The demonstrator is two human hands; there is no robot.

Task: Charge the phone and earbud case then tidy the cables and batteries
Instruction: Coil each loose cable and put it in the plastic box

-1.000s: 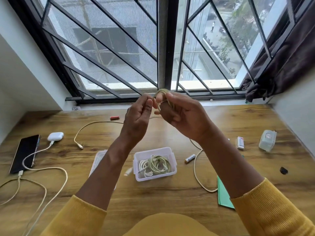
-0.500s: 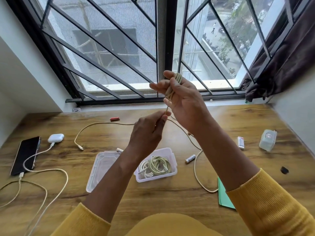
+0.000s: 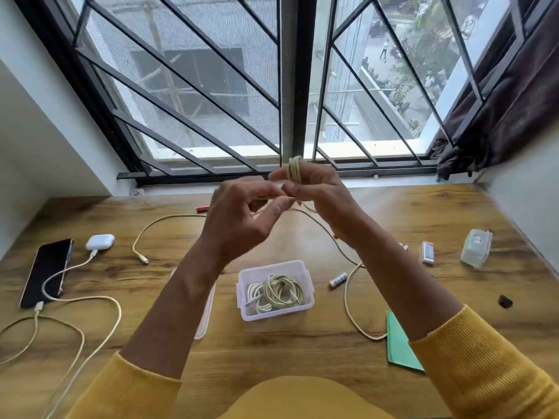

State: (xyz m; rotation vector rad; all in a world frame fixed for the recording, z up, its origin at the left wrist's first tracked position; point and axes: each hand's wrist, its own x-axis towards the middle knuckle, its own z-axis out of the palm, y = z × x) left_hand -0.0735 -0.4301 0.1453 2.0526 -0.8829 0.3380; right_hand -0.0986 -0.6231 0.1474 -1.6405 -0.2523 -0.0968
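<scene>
Head view: right grip (image 3: 314, 195) curls round the cable coil (image 3: 295, 173), loops wound over its fingers. Left grip (image 3: 242, 219), just beside it, pinches the cable's loose run; the cable box (image 3: 276, 290) sits on the counter (image 3: 302, 352) below both

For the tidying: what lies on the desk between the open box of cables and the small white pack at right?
In the head view, an AA battery and a loose cable.

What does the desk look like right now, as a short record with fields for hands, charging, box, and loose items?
hands: right hand holds cable coil wound on its fingers; left hand pinches the cable's free run
charging: phone and earbud case each have a cable plugged in
box: open plastic box holds coiled cables
loose items: battery, red battery, green paper on the desk
</scene>
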